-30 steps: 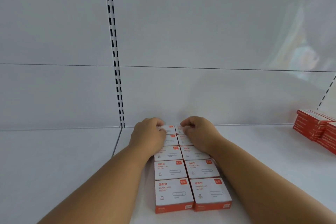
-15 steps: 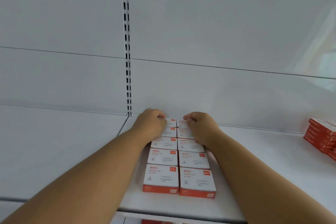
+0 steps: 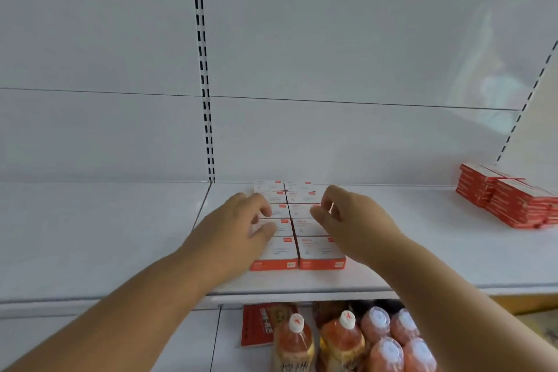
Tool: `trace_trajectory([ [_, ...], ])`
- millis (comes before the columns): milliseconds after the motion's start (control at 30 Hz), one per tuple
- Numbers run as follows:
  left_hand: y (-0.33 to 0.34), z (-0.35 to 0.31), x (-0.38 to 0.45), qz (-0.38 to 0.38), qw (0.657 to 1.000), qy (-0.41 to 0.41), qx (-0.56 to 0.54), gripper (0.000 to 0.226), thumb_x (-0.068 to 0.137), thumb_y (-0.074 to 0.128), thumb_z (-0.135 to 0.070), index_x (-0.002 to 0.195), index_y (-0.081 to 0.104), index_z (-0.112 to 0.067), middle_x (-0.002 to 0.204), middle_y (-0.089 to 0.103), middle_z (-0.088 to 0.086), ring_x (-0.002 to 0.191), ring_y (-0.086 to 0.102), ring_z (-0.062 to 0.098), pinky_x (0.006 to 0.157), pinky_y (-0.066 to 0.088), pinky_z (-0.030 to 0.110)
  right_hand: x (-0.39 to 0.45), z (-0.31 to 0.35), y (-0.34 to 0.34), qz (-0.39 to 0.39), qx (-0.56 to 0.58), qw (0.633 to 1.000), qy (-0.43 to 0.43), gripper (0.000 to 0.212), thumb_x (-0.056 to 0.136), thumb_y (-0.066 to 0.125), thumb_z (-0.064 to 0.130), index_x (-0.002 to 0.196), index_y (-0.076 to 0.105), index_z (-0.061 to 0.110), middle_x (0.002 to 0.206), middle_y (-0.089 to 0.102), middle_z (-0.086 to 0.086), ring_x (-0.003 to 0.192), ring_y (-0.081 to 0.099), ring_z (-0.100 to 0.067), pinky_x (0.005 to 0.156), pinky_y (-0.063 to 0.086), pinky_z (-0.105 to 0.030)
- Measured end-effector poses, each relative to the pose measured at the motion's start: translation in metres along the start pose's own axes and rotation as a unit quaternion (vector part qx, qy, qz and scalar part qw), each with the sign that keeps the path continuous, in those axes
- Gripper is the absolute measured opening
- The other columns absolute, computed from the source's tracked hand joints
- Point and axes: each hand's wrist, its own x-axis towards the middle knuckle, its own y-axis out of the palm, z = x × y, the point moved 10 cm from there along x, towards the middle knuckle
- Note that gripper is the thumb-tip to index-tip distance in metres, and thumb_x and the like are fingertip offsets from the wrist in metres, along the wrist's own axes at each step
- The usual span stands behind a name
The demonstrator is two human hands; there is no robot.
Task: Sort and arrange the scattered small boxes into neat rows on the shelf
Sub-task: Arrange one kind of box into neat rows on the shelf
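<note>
Both hands' fingers loosely curled, seemingly holding nothing: left hand (image 3: 238,229) and right hand (image 3: 353,220) flank the boxes (image 3: 305,220); squeeze the columns flush between the fingertips.

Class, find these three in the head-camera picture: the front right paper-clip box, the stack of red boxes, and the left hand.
front right paper-clip box (image 3: 320,248), head view, on its white top face.
stack of red boxes (image 3: 513,201), head view, on its red side.
left hand (image 3: 238,226), head view, on the back of the hand.

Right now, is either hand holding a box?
No: the left hand and right hand hover with loosely curled fingers over the two rows of boxes, gripping none.
</note>
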Motion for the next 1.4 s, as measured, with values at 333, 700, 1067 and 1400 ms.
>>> trace_trajectory([
  [333, 0.019, -0.002, -0.022, 0.019, 0.997, 0.062, -0.052, 0.042, 0.081, 0.075, -0.043, 0.121, 0.063, -0.040, 0.117, 0.043, -0.022, 0.110, 0.050, 0.002, 0.097, 0.048, 0.024, -0.047, 0.004, 0.013, -0.008, 0.069, 0.996, -0.061, 0.035, 0.080, 0.068, 0.054, 0.110, 0.063, 0.035, 0.110, 0.044, 0.017, 0.080, 0.051, 0.002, 0.065, 0.040, -0.009],
  [700, 0.022, 0.000, -0.021, 0.004, 0.998, 0.044, -0.043, 0.041, 0.081, 0.075, -0.044, 0.120, 0.065, -0.039, 0.115, 0.043, -0.021, 0.107, 0.049, 0.003, 0.092, 0.047, 0.019, -0.047, 0.005, 0.018, -0.023, 0.076, 0.994, -0.079, 0.033, 0.083, 0.069, 0.047, 0.110, 0.069, 0.028, 0.108, 0.048, 0.015, 0.083, 0.051, 0.000, 0.066, 0.037, -0.005],
  [1067, 0.001, 0.012, -0.017, -0.046, 0.996, -0.048, -0.066, 0.024, 0.095, 0.053, -0.047, 0.112, 0.049, -0.031, 0.107, 0.050, -0.012, 0.085, 0.055, 0.007, 0.070, 0.047, 0.023, -0.032, -0.010, -0.004, -0.066, 0.061, 0.996, 0.016, 0.034, 0.095, 0.039, 0.056, 0.089, 0.054, 0.026, 0.087, 0.056, 0.010, 0.070, 0.052, -0.004, 0.058, 0.039, -0.021],
  [1400, 0.029, 0.034, 0.017, 0.096, 0.976, -0.119, 0.158, 0.038, 0.101, 0.033, -0.044, 0.086, 0.058, -0.020, 0.079, 0.059, -0.004, 0.078, 0.059, 0.016, 0.067, 0.044, 0.030, 0.000, -0.028, 0.038, 0.136, -0.129, 0.974, 0.128, 0.051, 0.100, 0.024, 0.054, 0.076, 0.051, 0.018, 0.076, 0.056, 0.001, 0.076, 0.057, -0.018, 0.069, 0.045, -0.031],
])
